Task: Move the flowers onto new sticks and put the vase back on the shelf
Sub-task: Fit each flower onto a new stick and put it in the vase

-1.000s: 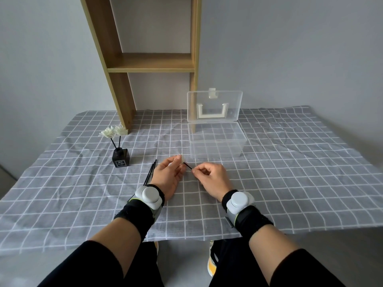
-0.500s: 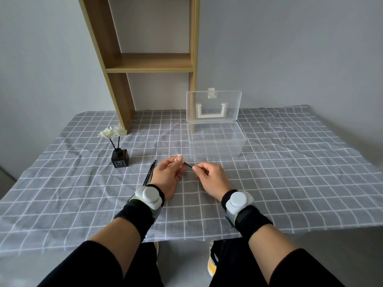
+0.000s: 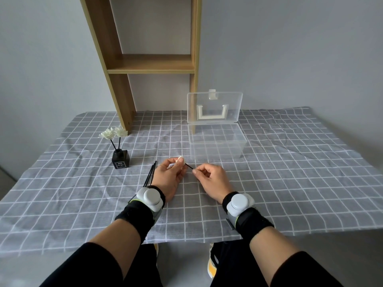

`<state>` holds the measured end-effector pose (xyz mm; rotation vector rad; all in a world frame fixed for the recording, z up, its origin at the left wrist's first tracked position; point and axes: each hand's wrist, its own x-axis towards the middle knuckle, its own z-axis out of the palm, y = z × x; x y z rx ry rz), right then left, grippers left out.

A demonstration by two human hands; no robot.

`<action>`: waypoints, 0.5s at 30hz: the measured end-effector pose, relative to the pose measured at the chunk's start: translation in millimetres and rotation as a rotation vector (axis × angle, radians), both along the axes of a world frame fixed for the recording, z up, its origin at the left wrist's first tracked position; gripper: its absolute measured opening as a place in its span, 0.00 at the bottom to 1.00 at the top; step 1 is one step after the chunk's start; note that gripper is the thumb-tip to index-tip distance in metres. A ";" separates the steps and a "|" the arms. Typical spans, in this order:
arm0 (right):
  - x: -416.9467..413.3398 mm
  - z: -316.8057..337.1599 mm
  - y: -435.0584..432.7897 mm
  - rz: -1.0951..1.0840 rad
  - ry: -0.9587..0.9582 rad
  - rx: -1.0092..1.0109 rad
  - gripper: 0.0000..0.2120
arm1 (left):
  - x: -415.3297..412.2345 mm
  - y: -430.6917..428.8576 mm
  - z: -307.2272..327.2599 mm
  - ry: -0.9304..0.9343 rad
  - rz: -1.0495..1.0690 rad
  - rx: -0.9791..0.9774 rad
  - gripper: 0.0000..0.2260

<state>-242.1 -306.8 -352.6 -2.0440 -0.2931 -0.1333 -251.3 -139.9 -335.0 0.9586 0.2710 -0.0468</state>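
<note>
- Left hand (image 3: 169, 177) grips a white flower head (image 3: 179, 158), fingers curled.
- Right hand (image 3: 211, 181) pinches a black stick (image 3: 189, 166) that points toward the flower head.
- Black vase (image 3: 121, 159) holding two flowers (image 3: 113, 132) stands on the table (image 3: 290, 172), 10 o'clock from the hands.
- Spare sticks (image 3: 150, 176) lie at 9 o'clock, beside the left hand.
</note>
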 end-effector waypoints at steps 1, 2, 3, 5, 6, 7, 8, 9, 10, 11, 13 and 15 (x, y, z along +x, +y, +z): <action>0.0 0.3 0.3 -0.003 -0.002 -0.008 0.07 | -0.1 -0.2 0.3 -0.003 -0.002 -0.001 0.05; 0.1 0.7 0.5 -0.006 -0.002 -0.018 0.08 | 0.0 -0.4 0.5 -0.006 -0.003 -0.003 0.05; 0.1 1.1 0.7 -0.008 0.001 -0.027 0.09 | -0.2 -0.5 0.6 -0.008 -0.003 -0.004 0.05; 0.1 2.2 0.9 -0.008 0.007 -0.042 0.09 | -0.8 -0.4 1.0 -0.013 -0.003 -0.007 0.06; 0.0 2.9 0.8 -0.005 0.011 -0.047 0.09 | -1.2 -0.4 1.0 -0.014 -0.003 -0.005 0.07; -0.2 3.8 0.8 0.001 0.015 -0.056 0.09 | -1.5 -0.4 1.1 -0.014 -0.004 -0.001 0.07; -0.5 4.7 0.8 0.010 0.019 -0.068 0.10 | -1.8 -0.3 1.2 -0.014 -0.005 0.002 0.07; -0.8 5.6 0.9 0.024 0.025 -0.083 0.10 | -2.0 -0.3 1.4 -0.017 -0.008 0.006 0.07; -1.3 6.4 1.1 0.039 0.030 -0.100 0.10 | -2.3 -0.1 1.6 -0.019 -0.010 0.011 0.07; -1.9 7.3 1.3 0.054 0.033 -0.116 0.10 | -2.3 -0.1 1.6 -0.021 -0.013 0.016 0.07; -2.8 9.0 1.8 0.073 0.032 -0.142 0.10 | -2.5 0.3 1.8 -0.025 -0.017 0.021 0.08; -3.7 10.6 1.7 0.079 0.031 -0.151 0.11 | -2.5 0.4 1.8 -0.026 -0.022 0.018 0.08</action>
